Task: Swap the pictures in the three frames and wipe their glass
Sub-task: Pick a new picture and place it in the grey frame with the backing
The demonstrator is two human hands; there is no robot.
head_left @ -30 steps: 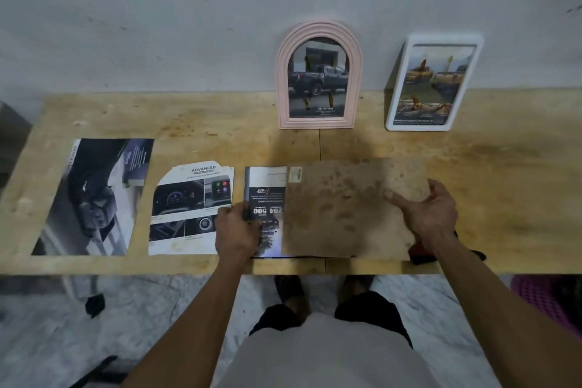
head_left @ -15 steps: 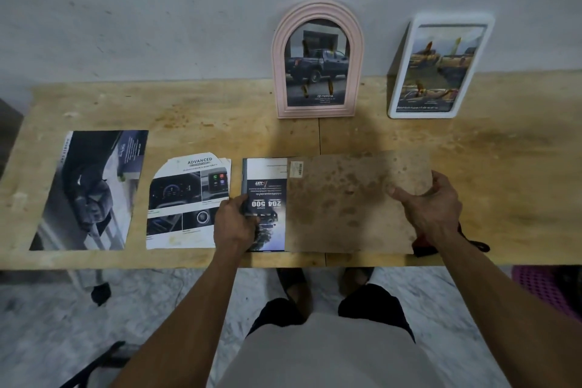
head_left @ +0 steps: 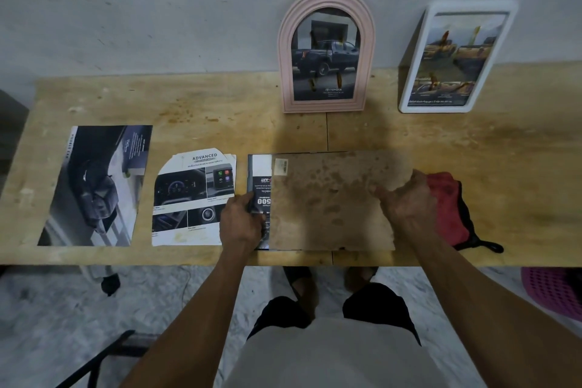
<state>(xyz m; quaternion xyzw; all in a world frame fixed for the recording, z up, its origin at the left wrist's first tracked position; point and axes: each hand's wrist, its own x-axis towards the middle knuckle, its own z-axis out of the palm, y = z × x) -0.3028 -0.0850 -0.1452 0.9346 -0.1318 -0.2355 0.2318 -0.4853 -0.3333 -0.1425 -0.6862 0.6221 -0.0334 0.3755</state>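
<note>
My left hand (head_left: 241, 224) pinches the glossy printed picture (head_left: 259, 198); my right hand (head_left: 406, 198) grips the stiff, stained brown backing board (head_left: 330, 198) by its edge—light, but bendable.

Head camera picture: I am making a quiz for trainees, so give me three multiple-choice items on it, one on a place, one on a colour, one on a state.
1. Where does the red cloth lie?
A. Beside the right hand
B. Under the arched frame
C. On the floor

2. What colour is the arched frame that leans on the wall?
A. White
B. Pink
C. Black

3. How does the brown stained backing board lie?
A. Upright against the wall
B. Flat, with the printed picture showing at its left edge
C. Rolled up

Key: 1 A, the cloth shows just past the right hand. 2 B, its ribbed rim is pink. 3 B, the left hand holds the printed picture there.
</note>
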